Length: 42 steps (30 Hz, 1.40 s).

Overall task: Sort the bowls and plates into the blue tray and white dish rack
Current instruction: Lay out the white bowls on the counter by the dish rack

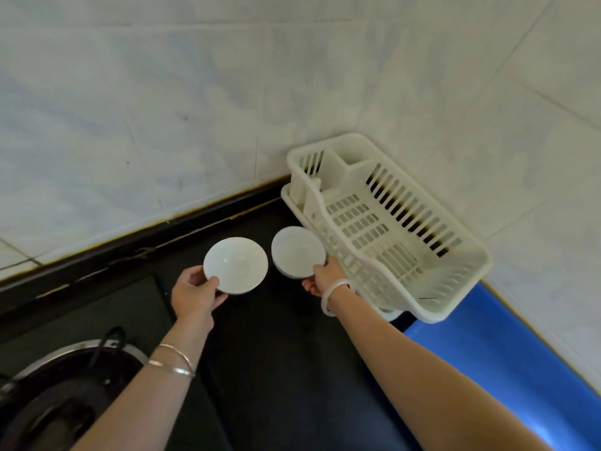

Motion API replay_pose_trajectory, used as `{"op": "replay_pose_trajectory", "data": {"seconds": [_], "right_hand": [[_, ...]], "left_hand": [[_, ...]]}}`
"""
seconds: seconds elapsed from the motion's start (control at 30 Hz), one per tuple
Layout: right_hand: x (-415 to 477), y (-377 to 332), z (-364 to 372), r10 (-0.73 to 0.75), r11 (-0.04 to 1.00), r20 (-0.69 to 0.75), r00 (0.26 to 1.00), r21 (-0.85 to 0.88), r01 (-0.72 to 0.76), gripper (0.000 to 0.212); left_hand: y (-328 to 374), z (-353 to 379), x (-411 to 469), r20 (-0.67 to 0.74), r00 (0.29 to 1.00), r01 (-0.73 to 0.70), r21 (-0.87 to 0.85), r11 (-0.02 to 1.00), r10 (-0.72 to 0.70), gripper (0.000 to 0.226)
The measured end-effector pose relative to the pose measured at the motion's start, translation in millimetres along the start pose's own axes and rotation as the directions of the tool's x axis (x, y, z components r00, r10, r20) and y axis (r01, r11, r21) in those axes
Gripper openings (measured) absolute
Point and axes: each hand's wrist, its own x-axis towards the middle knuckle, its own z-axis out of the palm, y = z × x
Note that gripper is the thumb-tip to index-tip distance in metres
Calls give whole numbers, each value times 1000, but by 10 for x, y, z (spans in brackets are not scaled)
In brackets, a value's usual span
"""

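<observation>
Two white bowls hover over the black counter. My left hand grips the left bowl by its near rim, thumb on top. My right hand holds the right bowl at its near edge, right beside the white dish rack. The rack sits in the corner against the tiled wall, with nothing visible inside it. The blue tray lies at the right, partly under the rack's near end and behind my right forearm.
A gas stove burner with a dark pot support sits at the lower left. The black counter runs between stove and tray. White tiled walls meet in the corner behind the rack.
</observation>
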Motion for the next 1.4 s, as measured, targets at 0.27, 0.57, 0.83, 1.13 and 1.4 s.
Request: {"op": "replay_pose_trajectory", "data": {"seconds": [0.27, 0.57, 0.83, 1.13, 1.4], "right_hand": [[185, 21, 185, 13, 999, 7, 1000, -30, -12, 36], [163, 35, 180, -17, 999, 58, 998, 43, 15, 18], [100, 92, 34, 63, 921, 167, 984, 370, -122, 34], [230, -194, 264, 21, 867, 143, 989, 490, -89, 40], [467, -417, 506, 23, 874, 136, 990, 479, -86, 39]], "left_hand": [[10, -8, 173, -44, 999, 30, -8, 1000, -31, 32], [-39, -27, 197, -25, 1000, -2, -8, 1000, 2, 37], [-153, -115, 112, 224, 932, 343, -298, 891, -284, 46], [-46, -6, 194, 137, 953, 302, -381, 874, -270, 41], [65, 104, 310, 107, 964, 265, -453, 851, -243, 39]]}}
